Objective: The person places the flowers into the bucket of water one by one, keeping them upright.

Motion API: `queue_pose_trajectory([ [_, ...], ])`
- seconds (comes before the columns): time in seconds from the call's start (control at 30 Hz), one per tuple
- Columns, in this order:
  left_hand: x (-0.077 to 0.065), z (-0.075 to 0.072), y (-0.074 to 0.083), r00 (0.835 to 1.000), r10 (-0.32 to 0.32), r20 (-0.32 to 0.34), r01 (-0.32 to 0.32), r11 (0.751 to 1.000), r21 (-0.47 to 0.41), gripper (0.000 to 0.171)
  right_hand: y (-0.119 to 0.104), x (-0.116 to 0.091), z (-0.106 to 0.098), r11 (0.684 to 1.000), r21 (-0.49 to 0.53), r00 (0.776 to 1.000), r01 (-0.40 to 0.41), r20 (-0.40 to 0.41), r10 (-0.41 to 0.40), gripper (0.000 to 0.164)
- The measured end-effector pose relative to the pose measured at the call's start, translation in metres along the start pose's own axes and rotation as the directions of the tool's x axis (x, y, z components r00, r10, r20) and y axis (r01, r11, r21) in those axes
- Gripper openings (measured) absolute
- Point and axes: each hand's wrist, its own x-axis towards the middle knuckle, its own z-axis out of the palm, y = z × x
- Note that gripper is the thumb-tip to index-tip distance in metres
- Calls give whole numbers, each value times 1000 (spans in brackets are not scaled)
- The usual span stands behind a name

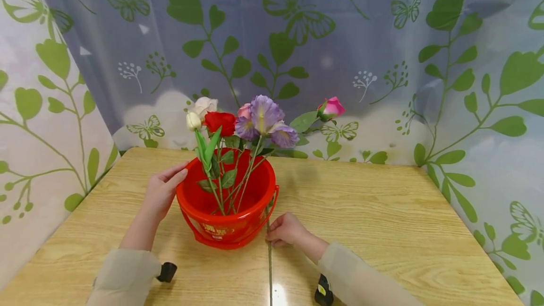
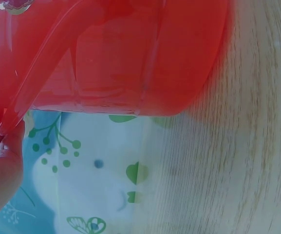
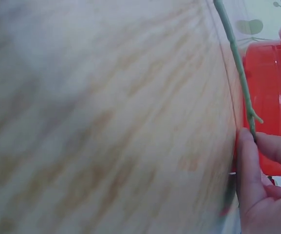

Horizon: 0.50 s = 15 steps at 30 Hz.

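A red plastic bucket (image 1: 229, 230) with gold lettering stands on the wooden table. Artificial flowers lean inside it: a purple iris (image 1: 265, 117), a red rose (image 1: 220, 123), a white tulip (image 1: 193, 121), a pink rosebud (image 1: 332, 107) and paler blooms behind. My left hand (image 1: 163, 190) holds the bucket's rim at its left side; the left wrist view shows its fingers (image 2: 14, 141) at the edge. Low beside the bucket's right side, my right hand (image 1: 286, 230) pinches a long thin green stem (image 3: 235, 53) between thumb and fingers. The bucket hides that stem's far end in the head view.
The light wooden table (image 1: 382, 230) reaches back to a curtain (image 1: 323, 60) printed with green leaves and butterflies, which also hangs at both sides. The bucket's red handle (image 1: 275, 199) hangs down along its side. Black wrist devices (image 1: 167, 272) sit at both sleeves.
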Motion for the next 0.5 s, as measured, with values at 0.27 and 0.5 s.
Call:
queue_pose_trajectory([
  [0.27,0,-1,-3,1000,20,5,-20,999,-28,23,3,-3,-5,993,118,999,-30,15,28,11],
  [0.5,0,-1,-2,1000,18,4,-18,999,-38,24,1,-9,-16,979,203,1000,-6,4,6,20],
])
